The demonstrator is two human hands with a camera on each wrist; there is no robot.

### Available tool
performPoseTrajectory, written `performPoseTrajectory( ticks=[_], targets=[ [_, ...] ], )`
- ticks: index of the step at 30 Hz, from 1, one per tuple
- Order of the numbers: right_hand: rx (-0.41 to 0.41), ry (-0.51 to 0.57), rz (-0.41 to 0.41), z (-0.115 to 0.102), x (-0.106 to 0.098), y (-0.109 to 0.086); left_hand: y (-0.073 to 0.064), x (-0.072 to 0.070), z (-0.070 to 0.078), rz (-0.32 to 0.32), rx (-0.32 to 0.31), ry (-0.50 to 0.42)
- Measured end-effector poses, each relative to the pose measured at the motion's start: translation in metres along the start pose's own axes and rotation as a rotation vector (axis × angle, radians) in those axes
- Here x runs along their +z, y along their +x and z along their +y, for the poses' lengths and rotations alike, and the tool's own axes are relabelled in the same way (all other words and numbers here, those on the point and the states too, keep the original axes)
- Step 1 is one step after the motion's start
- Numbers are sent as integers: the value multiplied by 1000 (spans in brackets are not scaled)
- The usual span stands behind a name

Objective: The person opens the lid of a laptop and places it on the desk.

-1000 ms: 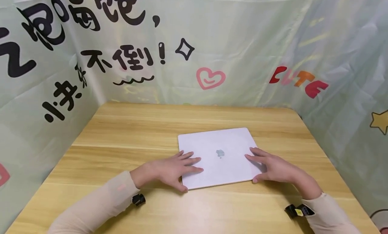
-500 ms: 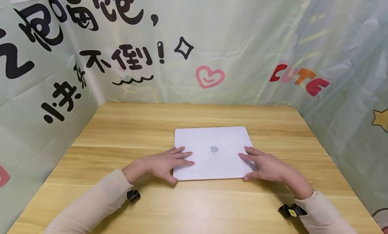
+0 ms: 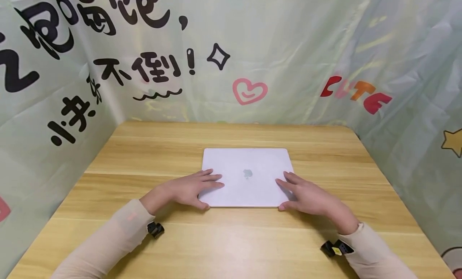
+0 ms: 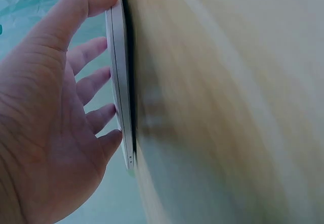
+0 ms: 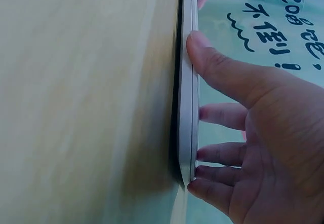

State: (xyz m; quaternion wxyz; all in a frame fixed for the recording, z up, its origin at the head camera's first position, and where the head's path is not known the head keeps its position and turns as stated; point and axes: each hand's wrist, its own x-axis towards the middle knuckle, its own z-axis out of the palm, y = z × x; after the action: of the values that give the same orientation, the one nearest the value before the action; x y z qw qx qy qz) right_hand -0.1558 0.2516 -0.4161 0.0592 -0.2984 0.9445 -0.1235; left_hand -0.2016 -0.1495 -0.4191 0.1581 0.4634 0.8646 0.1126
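"Where's the laptop (image 3: 247, 160)?"

"On the bench (image 3: 231, 243), folded flat, between the left hand (image 3: 187, 189) and the right hand (image 3: 310, 196)."

"What are the fingers (image 3: 212, 185) doing?"

"On both hands they're spread wide. They touch the top, one hand on each side, and just rest there without curling round it."

"And the thumbs (image 5: 223, 72)?"

"Touching the near edge."

"What's behind?"

"A cloth (image 3: 288, 38) with a pink heart (image 3: 237, 95)."
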Motion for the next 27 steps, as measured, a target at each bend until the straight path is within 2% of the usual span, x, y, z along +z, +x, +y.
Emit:
performPoseTrajectory(
  ticks=[7,19,27],
  targets=[
    [2,-1,-19,-8,1,13,-4,-2,-11,20,-39,16],
    [40,5,-61,-11,-1,26,0,0,-21,48,-102,-13],
    [71,17,-101,-9,-3,29,0,3,-21,60,-103,-30]
  ],
)
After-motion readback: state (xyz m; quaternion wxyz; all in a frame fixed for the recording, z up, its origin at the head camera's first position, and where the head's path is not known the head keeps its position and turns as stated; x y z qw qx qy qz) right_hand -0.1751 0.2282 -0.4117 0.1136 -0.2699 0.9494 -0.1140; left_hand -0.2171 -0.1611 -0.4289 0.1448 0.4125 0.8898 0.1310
